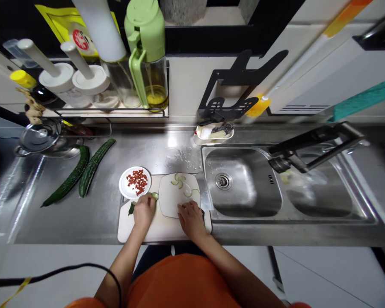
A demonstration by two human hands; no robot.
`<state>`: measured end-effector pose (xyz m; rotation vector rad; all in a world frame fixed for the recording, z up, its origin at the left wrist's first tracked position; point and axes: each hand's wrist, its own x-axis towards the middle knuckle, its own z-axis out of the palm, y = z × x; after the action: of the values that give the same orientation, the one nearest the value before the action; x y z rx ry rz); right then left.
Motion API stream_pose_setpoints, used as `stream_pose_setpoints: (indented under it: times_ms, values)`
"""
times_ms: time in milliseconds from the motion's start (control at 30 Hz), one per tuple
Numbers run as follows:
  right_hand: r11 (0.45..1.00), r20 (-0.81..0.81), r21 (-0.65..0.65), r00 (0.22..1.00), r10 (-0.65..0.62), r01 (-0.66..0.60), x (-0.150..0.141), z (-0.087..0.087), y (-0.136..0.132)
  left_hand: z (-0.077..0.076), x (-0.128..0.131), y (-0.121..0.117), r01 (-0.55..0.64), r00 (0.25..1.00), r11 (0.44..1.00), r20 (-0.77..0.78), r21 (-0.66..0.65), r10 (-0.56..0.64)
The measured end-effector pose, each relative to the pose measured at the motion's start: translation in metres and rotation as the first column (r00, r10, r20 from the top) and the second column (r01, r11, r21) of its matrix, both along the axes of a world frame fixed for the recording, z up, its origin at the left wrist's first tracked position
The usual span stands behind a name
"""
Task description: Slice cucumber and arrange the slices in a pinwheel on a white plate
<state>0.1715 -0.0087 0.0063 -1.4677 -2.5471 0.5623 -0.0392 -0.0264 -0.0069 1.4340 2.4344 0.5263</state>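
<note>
At the steel bench [70, 224], your left hand [144, 212] pinches a cucumber piece [155, 196]; your right hand's [191, 219] grip is unclear. Some slices [180, 184] lie cut; two cucumbers [94, 167], left, are whole.

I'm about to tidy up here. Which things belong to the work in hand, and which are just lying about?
Work in hand, apparently:
green piece at the left hand
pale slices on the square plate
cutting board
plate of red bits, probably

Just lying about, seemingly:
green oil dispenser
yellow-capped bottle
two whole cucumbers, perhaps related
</note>
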Motion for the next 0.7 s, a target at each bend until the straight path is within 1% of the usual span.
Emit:
stream_pose_setpoints:
  times_ms: [67,133,233,367,433,500,567,600,700]
  values:
    - [1.000,-0.051,-0.021,0.999,-0.004,0.003,-0.002,0.001,0.002,0.001,-0.002,-0.002,-0.014,0.996,0.999,0.092,0.033,0.011]
    - [0.999,-0.125,-0.044,0.992,-0.011,0.006,-0.005,0.002,0.005,0.003,-0.004,-0.003,-0.020,0.975,0.997,0.224,0.074,0.003]
    - [0.997,-0.257,-0.070,0.966,-0.009,-0.010,-0.012,0.005,0.013,0.010,-0.006,-0.005,-0.031,0.903,0.994,0.428,0.102,-0.016]
    - [0.994,-0.441,-0.094,0.898,0.001,-0.047,-0.023,0.010,0.027,0.024,-0.002,-0.003,0.042,0.776,0.995,0.624,0.094,-0.092]
    - [0.990,-0.518,-0.120,0.855,0.005,-0.079,-0.027,0.014,0.034,0.030,0.002,0.000,0.078,0.694,0.994,0.711,0.082,-0.113]
    - [0.976,-0.580,-0.174,0.814,0.005,-0.130,-0.030,0.017,0.040,0.034,0.007,0.003,0.096,0.602,0.993,0.791,0.067,-0.111]
    - [0.953,-0.604,-0.263,0.796,-0.039,-0.153,-0.030,0.020,0.045,0.037,0.011,0.006,0.100,0.521,0.994,0.848,0.048,-0.093]
    - [0.939,-0.596,-0.313,0.799,-0.077,-0.144,-0.029,0.021,0.046,0.038,0.014,0.008,0.097,0.489,0.995,0.869,0.037,-0.080]
    - [0.896,-0.524,-0.440,0.828,-0.197,-0.065,-0.024,0.025,0.048,0.037,0.019,0.012,0.086,0.404,0.996,0.914,0.004,-0.038]
